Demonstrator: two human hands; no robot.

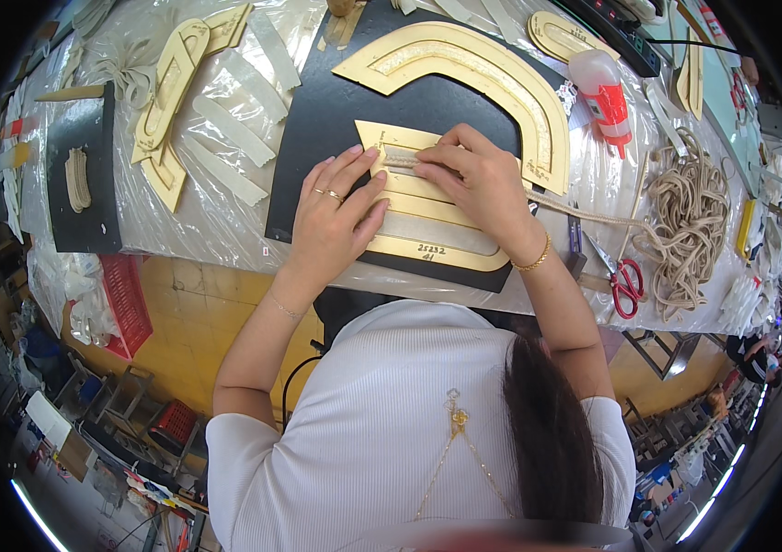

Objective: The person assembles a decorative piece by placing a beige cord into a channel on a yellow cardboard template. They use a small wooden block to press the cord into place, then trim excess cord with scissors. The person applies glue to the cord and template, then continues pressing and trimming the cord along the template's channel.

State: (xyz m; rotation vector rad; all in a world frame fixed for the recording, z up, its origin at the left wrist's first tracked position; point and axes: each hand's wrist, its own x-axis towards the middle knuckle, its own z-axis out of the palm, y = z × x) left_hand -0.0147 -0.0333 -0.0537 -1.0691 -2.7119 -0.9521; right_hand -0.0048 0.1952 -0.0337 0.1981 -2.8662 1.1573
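Head view, looking down. Pale yellow flat template with long slots (pixel 428 248) lay on a black rectangular board (pixel 313 138), in front of the person's chest. Beige woven cord (pixel 584 213) ran from a loose tangled heap at the right, in under the right hand, with a short stretch showing in the template's upper slot.

Step in hand, as judged: bedding the cord along that slot. Done well, it called for a steady template, short presses working outward from the left end, the cord flat and untwisted, and slack drawn from the heap so that nothing tugged. Likely risk: a snag in the tangle lifting the laid stretch.

Left hand (pixel 336 207): palm down, fingers modestly spread, fingertips resting at the template's left end. Whether they also pinned the cord's tip could not be told.

Right hand (pixel 483 179): thumb and forefinger drawn narrow, pinching the cord at the slot; other fingers curled above.

Nearby on the plastic-covered tabletop (pixel 198 221): red-handled scissors (pixel 628 287) beside the heap, and a curved pale yellow template (pixel 542 120) beyond the hands.
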